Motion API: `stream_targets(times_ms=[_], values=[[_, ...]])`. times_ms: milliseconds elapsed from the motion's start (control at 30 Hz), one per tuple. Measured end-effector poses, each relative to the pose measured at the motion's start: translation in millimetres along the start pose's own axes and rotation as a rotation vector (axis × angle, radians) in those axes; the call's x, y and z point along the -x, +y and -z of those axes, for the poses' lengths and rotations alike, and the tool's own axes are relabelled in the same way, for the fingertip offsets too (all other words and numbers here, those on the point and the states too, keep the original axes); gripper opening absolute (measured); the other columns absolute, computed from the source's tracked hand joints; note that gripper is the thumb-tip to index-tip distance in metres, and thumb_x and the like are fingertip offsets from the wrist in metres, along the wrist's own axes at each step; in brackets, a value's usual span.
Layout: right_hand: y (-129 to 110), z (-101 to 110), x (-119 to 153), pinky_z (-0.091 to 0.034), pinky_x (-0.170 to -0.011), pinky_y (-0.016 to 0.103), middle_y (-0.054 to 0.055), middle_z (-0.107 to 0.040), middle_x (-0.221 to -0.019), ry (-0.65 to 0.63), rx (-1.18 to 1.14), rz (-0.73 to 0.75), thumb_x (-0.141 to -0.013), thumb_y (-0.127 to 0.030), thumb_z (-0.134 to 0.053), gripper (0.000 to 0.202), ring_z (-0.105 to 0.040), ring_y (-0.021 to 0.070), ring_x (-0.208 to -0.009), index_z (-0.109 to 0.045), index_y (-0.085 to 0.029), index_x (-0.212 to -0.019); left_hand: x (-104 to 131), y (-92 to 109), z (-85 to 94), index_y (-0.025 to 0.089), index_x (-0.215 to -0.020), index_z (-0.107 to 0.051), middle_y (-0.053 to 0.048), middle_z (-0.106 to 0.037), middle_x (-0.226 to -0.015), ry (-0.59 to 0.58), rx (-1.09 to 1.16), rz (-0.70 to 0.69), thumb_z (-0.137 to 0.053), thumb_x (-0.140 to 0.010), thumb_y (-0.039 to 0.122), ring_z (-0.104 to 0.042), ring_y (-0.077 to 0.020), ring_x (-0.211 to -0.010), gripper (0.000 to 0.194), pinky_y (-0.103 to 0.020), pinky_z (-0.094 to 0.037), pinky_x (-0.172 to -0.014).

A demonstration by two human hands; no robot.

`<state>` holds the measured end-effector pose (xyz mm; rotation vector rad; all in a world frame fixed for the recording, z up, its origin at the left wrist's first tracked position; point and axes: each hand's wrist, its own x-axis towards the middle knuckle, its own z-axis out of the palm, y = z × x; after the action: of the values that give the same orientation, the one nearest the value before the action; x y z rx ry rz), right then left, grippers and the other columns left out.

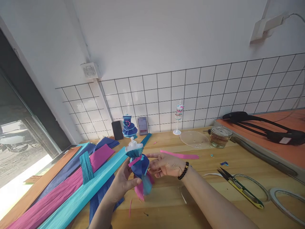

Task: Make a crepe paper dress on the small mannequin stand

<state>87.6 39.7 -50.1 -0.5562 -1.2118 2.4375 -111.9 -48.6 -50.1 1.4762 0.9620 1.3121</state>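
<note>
A miniature dress form (133, 145) with a white top wears a crepe paper dress (139, 167). The dress has a teal bodice, a pink band, dark blue folds, and pink and light blue strips hanging below. My left hand (124, 180) is closed round its left side, the thumb across the front. At the right edge of the dark blue folds, my right hand (168, 164) has its fingers on the paper; the exact pinch is partly hidden. A black bead bracelet (184, 171) circles my right wrist.
Crepe paper strips (71, 190) cover the table's left side. Behind stand a finished blue dress form (129, 125), a phone (117, 130) and another white form (178, 119). To the right are a clear disc (194, 139), glass jar (220, 138), scissors (241, 188) and tape rolls (286, 203).
</note>
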Motion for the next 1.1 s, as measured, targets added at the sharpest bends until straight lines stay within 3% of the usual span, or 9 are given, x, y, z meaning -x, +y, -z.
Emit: stream_targets(times_ms=[200,467,600,733,867,967,1100], values=[[7.3,6.4,-10.0,-0.042,-0.057,0.020,-0.001,-0.064,-0.077,-0.118,-0.230,-0.012,-0.070,-0.009,-0.072,0.044,-0.059,0.0068,-0.064,-0.055,-0.016,-0.110,-2.7,5.7,-8.7,0.015,-0.106,-0.056,-0.014,-0.062,-0.111,0.136,-0.026,0.003,-0.069,-0.068,0.038,-0.052,-0.0335,-0.110,0.047,-0.041,-0.044,-0.089],[16.4,9.7,-15.2,-0.049,-0.068,0.019,-0.001,-0.065,-0.078,-0.149,-0.351,0.046,-0.073,-0.006,-0.069,0.044,-0.063,0.0064,-0.069,-0.053,-0.014,-0.113,-7.7,8.0,-24.1,0.017,-0.109,-0.053,-0.011,-0.063,-0.111,0.277,-0.044,-0.007,-0.070,-0.068,0.034,-0.053,-0.0315,-0.110,0.047,-0.038,-0.046,-0.086],[21.5,7.3,-17.7,-0.051,-0.076,0.025,0.003,-0.065,-0.080,-0.173,-0.353,0.041,-0.074,-0.004,-0.068,0.045,-0.065,0.0101,-0.073,-0.052,-0.009,-0.116,-8.4,5.0,-23.9,0.016,-0.105,-0.054,-0.010,-0.066,-0.101,0.300,-0.046,-0.005,-0.070,-0.067,0.035,-0.054,-0.0305,-0.108,0.045,-0.037,-0.048,-0.083],[24.0,5.2,-18.5,-0.051,-0.077,0.026,0.004,-0.066,-0.080,-0.179,-0.366,0.030,-0.073,-0.003,-0.068,0.047,-0.065,0.0103,-0.072,-0.052,-0.007,-0.117,-6.8,5.2,-26.0,0.016,-0.105,-0.054,-0.011,-0.064,-0.109,0.313,-0.027,-0.006,-0.070,-0.068,0.035,-0.056,-0.0295,-0.106,0.045,-0.036,-0.048,-0.083],[23.5,5.7,-18.8,-0.052,-0.075,0.026,0.004,-0.067,-0.079,-0.143,-0.384,0.024,-0.079,-0.014,-0.065,0.036,-0.066,0.0117,-0.073,-0.053,-0.007,-0.113,-6.5,6.4,-27.0,0.017,-0.106,-0.055,-0.010,-0.065,-0.107,0.306,-0.013,0.000,-0.070,-0.067,0.036,-0.058,-0.0291,-0.102,0.047,-0.036,-0.048,-0.081],[23.2,5.2,-20.1,-0.053,-0.070,0.022,0.003,-0.067,-0.075,-0.114,-0.392,0.007,-0.083,-0.020,-0.061,0.024,-0.065,0.0091,-0.068,-0.057,-0.007,-0.103,-7.0,6.3,-26.2,0.016,-0.106,-0.055,-0.009,-0.066,-0.104,0.298,-0.025,0.002,-0.070,-0.067,0.036,-0.058,-0.0290,-0.101,0.047,-0.035,-0.048,-0.081],[22.7,1.6,-21.5,-0.051,-0.061,0.014,0.000,-0.067,-0.073,-0.093,-0.362,-0.010,-0.078,-0.015,-0.067,0.020,-0.063,0.0045,-0.059,-0.059,-0.010,-0.096,-6.7,5.8,-25.7,0.017,-0.107,-0.054,-0.009,-0.065,-0.107,0.300,-0.036,0.006,-0.071,-0.067,0.037,-0.057,-0.0294,-0.103,0.048,-0.035,-0.049,-0.080]])
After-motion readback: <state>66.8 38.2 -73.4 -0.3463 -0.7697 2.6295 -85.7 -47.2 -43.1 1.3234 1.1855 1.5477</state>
